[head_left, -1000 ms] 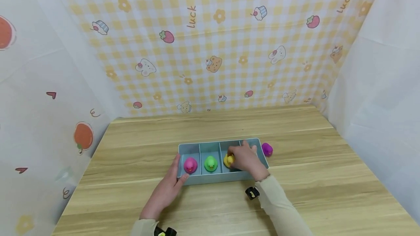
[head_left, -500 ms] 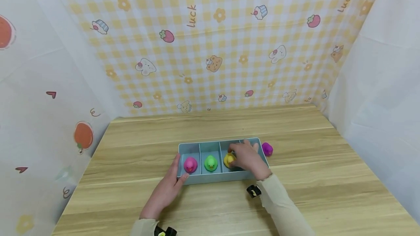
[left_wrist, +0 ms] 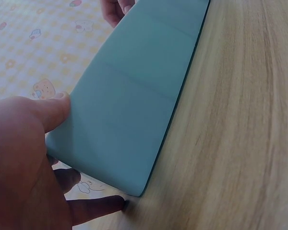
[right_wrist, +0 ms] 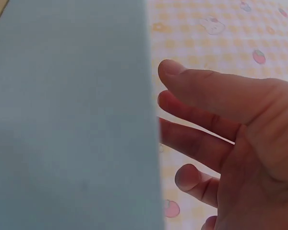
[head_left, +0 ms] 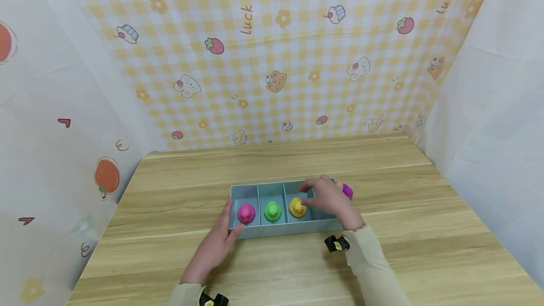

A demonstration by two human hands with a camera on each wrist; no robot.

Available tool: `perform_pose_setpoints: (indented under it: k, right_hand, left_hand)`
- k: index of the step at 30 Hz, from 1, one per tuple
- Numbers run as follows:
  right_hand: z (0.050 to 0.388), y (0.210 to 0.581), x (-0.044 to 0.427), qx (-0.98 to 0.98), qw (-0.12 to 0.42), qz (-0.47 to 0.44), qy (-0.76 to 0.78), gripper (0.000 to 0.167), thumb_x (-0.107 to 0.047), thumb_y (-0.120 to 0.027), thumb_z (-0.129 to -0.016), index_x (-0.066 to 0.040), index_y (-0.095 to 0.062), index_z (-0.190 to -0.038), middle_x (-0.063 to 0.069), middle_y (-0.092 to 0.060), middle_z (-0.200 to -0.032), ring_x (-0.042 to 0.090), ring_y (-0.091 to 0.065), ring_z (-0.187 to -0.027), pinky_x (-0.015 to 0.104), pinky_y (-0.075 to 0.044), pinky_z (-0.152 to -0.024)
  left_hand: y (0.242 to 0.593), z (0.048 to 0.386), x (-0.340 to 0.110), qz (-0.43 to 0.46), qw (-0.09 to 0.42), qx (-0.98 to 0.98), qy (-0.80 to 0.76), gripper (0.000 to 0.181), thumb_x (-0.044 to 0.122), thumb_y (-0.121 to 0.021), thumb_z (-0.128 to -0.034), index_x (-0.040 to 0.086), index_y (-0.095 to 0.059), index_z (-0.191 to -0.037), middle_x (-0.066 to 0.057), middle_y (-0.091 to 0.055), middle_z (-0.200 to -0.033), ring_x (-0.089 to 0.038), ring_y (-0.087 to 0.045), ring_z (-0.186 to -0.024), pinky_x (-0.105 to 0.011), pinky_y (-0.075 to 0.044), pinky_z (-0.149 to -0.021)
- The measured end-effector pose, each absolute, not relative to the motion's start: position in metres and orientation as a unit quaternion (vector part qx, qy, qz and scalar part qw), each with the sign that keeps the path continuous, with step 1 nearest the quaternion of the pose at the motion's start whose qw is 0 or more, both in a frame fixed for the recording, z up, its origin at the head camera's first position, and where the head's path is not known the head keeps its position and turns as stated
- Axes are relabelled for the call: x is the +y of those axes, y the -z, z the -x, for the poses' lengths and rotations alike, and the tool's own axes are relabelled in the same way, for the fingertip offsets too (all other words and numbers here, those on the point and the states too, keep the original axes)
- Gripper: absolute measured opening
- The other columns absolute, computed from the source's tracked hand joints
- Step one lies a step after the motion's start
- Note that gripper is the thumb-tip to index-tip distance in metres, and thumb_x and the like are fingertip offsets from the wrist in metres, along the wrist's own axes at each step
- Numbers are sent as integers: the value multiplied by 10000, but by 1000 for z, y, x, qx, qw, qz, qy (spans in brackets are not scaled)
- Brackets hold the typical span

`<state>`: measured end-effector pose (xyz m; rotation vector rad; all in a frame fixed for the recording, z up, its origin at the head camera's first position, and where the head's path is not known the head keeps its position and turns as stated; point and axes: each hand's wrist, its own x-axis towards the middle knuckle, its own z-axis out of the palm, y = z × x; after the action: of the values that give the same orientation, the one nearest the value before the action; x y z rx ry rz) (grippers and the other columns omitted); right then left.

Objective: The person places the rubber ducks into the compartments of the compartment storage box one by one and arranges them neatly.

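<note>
A blue-grey box [head_left: 280, 231] with a row of compartments lies across the table. A pink rubber duck [head_left: 246, 213], a green rubber duck [head_left: 272, 211] and a yellow rubber duck [head_left: 297, 208] sit in separate compartments, left to right. My left hand [head_left: 215, 244] holds the box's left front corner, thumb against the front wall and fingers along the end, as the left wrist view confirms. My right hand [head_left: 333, 199] hovers over the box's right part with thumb and fingers spread and nothing between them. It hides much of the rightmost compartment. Behind it, a purple rubber duck [head_left: 348, 191] is partly covered.
The wooden table [head_left: 170, 211] surrounds the box. A checked cloth [head_left: 263, 60] hangs behind it, with white cloths [head_left: 501, 107] at both sides. The purple duck lies on the table just beyond the box's right end.
My right hand has let go of the yellow duck and moved up and to the right, leaving the duck in its compartment. The left hand and box have stayed put.
</note>
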<state>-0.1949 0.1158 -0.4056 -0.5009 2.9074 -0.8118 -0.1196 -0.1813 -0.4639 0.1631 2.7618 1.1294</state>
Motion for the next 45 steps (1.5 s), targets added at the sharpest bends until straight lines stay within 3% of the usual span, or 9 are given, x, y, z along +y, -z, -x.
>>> perform_pose_setpoints:
  k: [5, 14, 16, 22, 26, 30, 37, 45]
  right_hand:
    - [196, 405, 126, 944, 33, 167, 284, 281, -222, -797, -769, -155, -718, -1030, -39, -711, -1019, 269, -556, -1064, 443, -278, -785]
    - [198, 398, 150, 932, 26, 171, 319, 242, -189, -772, -794, -133, -723, -1024, 22, -723, -1033, 314, -622, -1073, 597, -303, -896]
    - [198, 397, 156, 933, 21, 168, 317, 242, -199, -767, -800, -139, -723, -1029, 24, -722, -1040, 305, -624, -1049, 567, -331, -878]
    - [200, 397, 178, 937, 14, 141, 320, 236, -197, -754, -812, -124, -715, -1034, 74, -704, -1082, 171, -540, -730, 345, -339, -701]
    - [201, 394, 193, 937, 5, 127, 324, 234, -177, -742, -821, -83, -709, -1033, 128, -691, -1078, 158, -455, -664, 280, -332, -586]
    - [203, 393, 207, 938, 5, 111, 328, 241, -192, -720, -843, -77, -698, -1054, 134, -683, -1073, 189, -438, -702, 278, -333, -571]
    - [210, 404, 227, 937, 26, 104, 333, 296, -219, -720, -842, -72, -682, -1096, 154, -655, -1172, 291, -530, -917, 292, -401, -686]
    - [219, 425, 239, 928, 63, 95, 355, 368, -196, -742, -818, -76, -665, -1157, 195, -631, -1155, 217, -460, -790, 291, -386, -605]
  left_hand:
    - [464, 119, -182, -56, 74, 923, -374, 745, 388, -454, -1003, 157, -7, -1551, -161, -122, -1596, -390, -209, -1430, -581, -238, -1127]
    - [464, 121, -182, -48, 81, 922, -375, 750, 390, -457, -1002, 180, 8, -1551, -136, -115, -1603, -371, -203, -1438, -571, -236, -1133]
    - [464, 121, -182, -48, 80, 923, -375, 746, 391, -454, -1003, 179, 5, -1551, -139, -116, -1602, -374, -209, -1435, -572, -238, -1132]
    - [463, 120, -181, -51, 77, 924, -372, 736, 380, -454, -1006, 167, -9, -1552, -149, -123, -1598, -384, -221, -1428, -577, -245, -1127]
    - [463, 121, -181, -52, 74, 924, -373, 735, 377, -455, -1005, 167, -12, -1552, -152, -125, -1597, -383, -220, -1429, -574, -244, -1128]
    - [464, 121, -181, -51, 74, 924, -372, 739, 375, -459, -1004, 173, -6, -1552, -151, -126, -1598, -383, -221, -1429, -575, -247, -1127]
    - [464, 121, -181, -44, 81, 923, -374, 747, 379, -465, -1001, 190, 3, -1552, -132, -117, -1604, -378, -219, -1431, -583, -256, -1120]
    - [463, 119, -181, -42, 79, 923, -374, 744, 380, -464, -1002, 191, -1, -1552, -140, -126, -1600, -390, -236, -1422, -595, -270, -1108]
